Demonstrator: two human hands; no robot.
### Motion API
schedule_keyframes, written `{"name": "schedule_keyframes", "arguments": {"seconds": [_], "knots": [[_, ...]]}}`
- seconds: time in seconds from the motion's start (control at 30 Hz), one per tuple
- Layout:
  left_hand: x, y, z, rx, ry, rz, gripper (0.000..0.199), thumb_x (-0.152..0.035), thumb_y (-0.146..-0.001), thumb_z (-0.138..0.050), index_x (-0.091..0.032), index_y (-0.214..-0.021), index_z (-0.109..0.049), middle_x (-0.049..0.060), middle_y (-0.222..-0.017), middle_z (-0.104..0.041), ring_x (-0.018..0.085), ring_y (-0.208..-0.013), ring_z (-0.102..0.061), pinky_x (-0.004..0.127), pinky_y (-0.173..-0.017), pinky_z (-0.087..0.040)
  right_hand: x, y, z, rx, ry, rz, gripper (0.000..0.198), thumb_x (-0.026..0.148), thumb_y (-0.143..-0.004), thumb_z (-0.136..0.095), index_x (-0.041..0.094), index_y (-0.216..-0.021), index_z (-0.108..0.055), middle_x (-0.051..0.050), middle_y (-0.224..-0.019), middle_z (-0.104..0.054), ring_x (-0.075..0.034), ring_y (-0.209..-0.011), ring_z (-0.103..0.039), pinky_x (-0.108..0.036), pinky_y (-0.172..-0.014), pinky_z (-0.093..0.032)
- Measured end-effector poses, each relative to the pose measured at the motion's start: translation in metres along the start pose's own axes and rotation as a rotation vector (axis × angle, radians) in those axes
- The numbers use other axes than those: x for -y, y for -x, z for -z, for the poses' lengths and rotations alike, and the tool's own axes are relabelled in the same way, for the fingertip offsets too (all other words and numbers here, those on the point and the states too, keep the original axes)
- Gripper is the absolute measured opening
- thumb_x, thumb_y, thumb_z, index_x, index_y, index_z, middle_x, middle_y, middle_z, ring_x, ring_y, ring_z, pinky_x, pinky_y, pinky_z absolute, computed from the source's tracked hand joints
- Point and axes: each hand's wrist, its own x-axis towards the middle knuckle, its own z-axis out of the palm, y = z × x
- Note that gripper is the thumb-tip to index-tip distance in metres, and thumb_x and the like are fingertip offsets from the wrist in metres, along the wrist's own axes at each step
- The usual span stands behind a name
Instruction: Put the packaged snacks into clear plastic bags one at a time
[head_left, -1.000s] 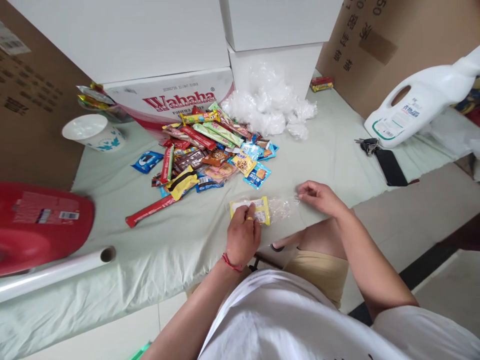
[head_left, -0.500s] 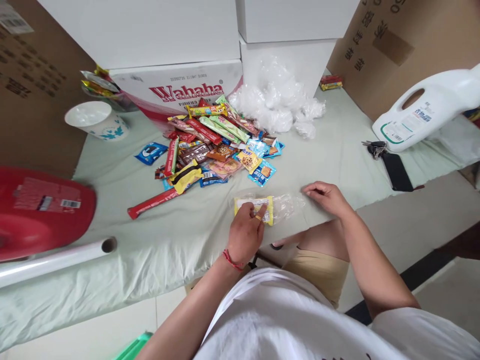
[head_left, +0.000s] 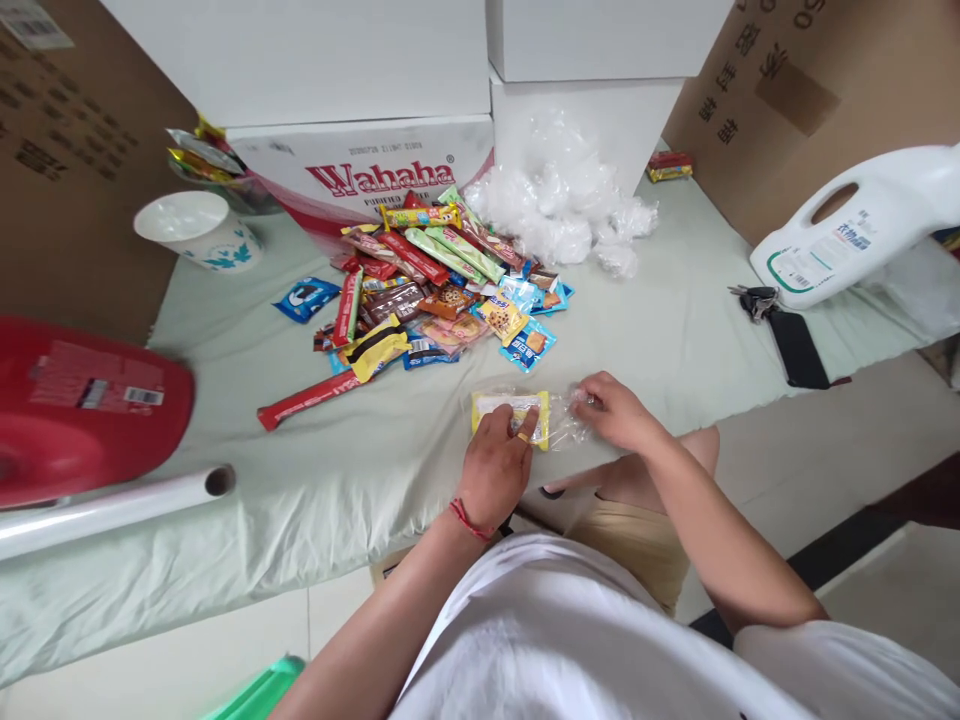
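A yellow-and-white snack packet (head_left: 538, 424) lies inside a clear plastic bag (head_left: 564, 424) near the front edge of the table. My left hand (head_left: 496, 455), with a ring and a red string bracelet, holds the packet down against the cloth, fingers across its top and partly covering it. At the loose right end of the bag, my right hand (head_left: 613, 412) has its fingers curled in and pinches the crinkled plastic. Just beyond both hands is a heap of wrapped snacks (head_left: 427, 290) in several colours.
Crumpled clear bags (head_left: 559, 205) are piled before white boxes. A paper cup (head_left: 199, 235), a red container (head_left: 97, 410) and a plastic film roll (head_left: 120, 510) stand or lie at left. At right are a white detergent bottle (head_left: 840, 235), keys (head_left: 754, 300) and a black phone (head_left: 799, 350).
My right hand has moved left from the bare cloth onto the bag's loose end and closed on it. My left hand stays on the packet. The view has shifted slightly.
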Motion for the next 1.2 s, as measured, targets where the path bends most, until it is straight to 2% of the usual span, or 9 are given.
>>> {"name": "schedule_keyframes", "arguments": {"seconds": [0.17,0.33,0.43,0.67,0.8,0.9,0.97,1.1,1.2], "knots": [[0.001,0.0,0.001,0.048,0.009,0.007,0.051,-0.012,-0.094,-0.05,-0.021,-0.143,-0.061,0.014,-0.117,-0.057,0.027,-0.097,-0.054,0.043,-0.088,-0.054,0.024,-0.002,-0.009,-0.074,-0.184,-0.104,0.014,0.035,-0.091,-0.059,0.023,-0.084,-0.059,0.002,-0.072,-0.058,-0.016,-0.065,-0.053,-0.026,-0.062,-0.038],[0.005,-0.003,-0.001,0.072,0.09,-0.019,0.034,-0.01,-0.094,-0.049,-0.017,-0.119,-0.071,0.015,-0.114,-0.061,0.028,-0.099,-0.056,0.045,-0.089,-0.055,0.077,-0.024,-0.026,-0.044,-0.02,-0.085,0.012,0.021,-0.086,-0.062,0.021,-0.076,-0.057,0.0,-0.071,-0.064,-0.016,-0.068,-0.055,-0.027,-0.063,-0.033],[0.007,-0.006,0.002,0.066,0.231,0.007,0.027,-0.009,-0.091,-0.048,-0.016,-0.1,-0.072,0.015,-0.11,-0.063,0.028,-0.101,-0.059,0.045,-0.089,-0.057,0.099,-0.031,-0.037,-0.007,0.109,-0.089,0.01,0.018,-0.089,-0.059,0.021,-0.079,-0.06,-0.004,-0.077,-0.069,-0.019,-0.072,-0.059,-0.028,-0.062,-0.031],[0.033,-0.005,0.024,0.079,0.7,-0.007,0.037,-0.009,-0.073,-0.051,-0.02,-0.097,-0.077,0.013,-0.123,-0.067,0.027,-0.117,-0.065,0.045,-0.104,-0.056,0.107,-0.022,-0.057,-0.038,0.213,-0.096,0.02,0.022,-0.103,-0.047,0.019,-0.095,-0.065,-0.01,-0.091,-0.074,-0.023,-0.084,-0.065,-0.03,-0.069,-0.035],[0.046,-0.006,0.015,-0.099,1.302,0.274,0.025,-0.013,-0.066,-0.057,-0.02,-0.084,-0.073,0.007,-0.103,-0.072,0.02,-0.092,-0.072,0.035,-0.08,-0.062,0.108,-0.007,-0.074,-0.095,0.272,-0.032,0.029,0.025,-0.107,-0.04,0.018,-0.1,-0.067,-0.012,-0.1,-0.068,-0.024,-0.088,-0.064,-0.031,-0.073,-0.041],[0.048,-0.008,0.01,-0.196,1.621,0.497,0.023,-0.011,-0.059,-0.06,-0.017,-0.081,-0.066,0.002,-0.082,-0.07,0.011,-0.061,-0.066,0.021,-0.054,-0.051,0.105,0.009,-0.088,-0.161,0.283,0.079,0.032,0.027,-0.108,-0.039,0.016,-0.111,-0.068,-0.014,-0.107,-0.063,-0.026,-0.095,-0.061,-0.034,-0.083,-0.046],[0.049,-0.009,0.013,-0.191,1.712,0.549,0.024,-0.011,-0.058,-0.059,-0.017,-0.08,-0.063,0.001,-0.078,-0.07,0.009,-0.052,-0.061,0.02,-0.048,-0.045,0.1,0.019,-0.096,-0.194,0.285,0.163,0.035,0.027,-0.108,-0.04,0.013,-0.126,-0.066,-0.017,-0.112,-0.062,-0.029,-0.103,-0.058,-0.038,-0.092,-0.047],[0.052,-0.007,0.031,-0.272,1.555,0.488,0.015,-0.014,-0.069,-0.06,-0.018,-0.083,-0.064,0.004,-0.089,-0.072,0.014,-0.066,-0.068,0.026,-0.058,-0.054,0.094,0.03,-0.102,-0.21,0.333,0.224,0.047,0.034,-0.106,-0.047,0.012,-0.148,-0.053,-0.02,-0.125,-0.059,-0.034,-0.111,-0.052,-0.047,-0.098,-0.047],[0.053,-0.007,0.042,-0.271,1.103,0.262,0.018,-0.02,-0.088,-0.055,-0.021,-0.09,-0.073,0.008,-0.112,-0.074,0.021,-0.103,-0.072,0.039,-0.093,-0.059,0.093,0.031,-0.102,-0.198,0.378,0.227,0.048,0.035,-0.106,-0.047,0.013,-0.149,-0.053,-0.021,-0.127,-0.058,-0.035,-0.11,-0.051,-0.049,-0.094,-0.048]]}}
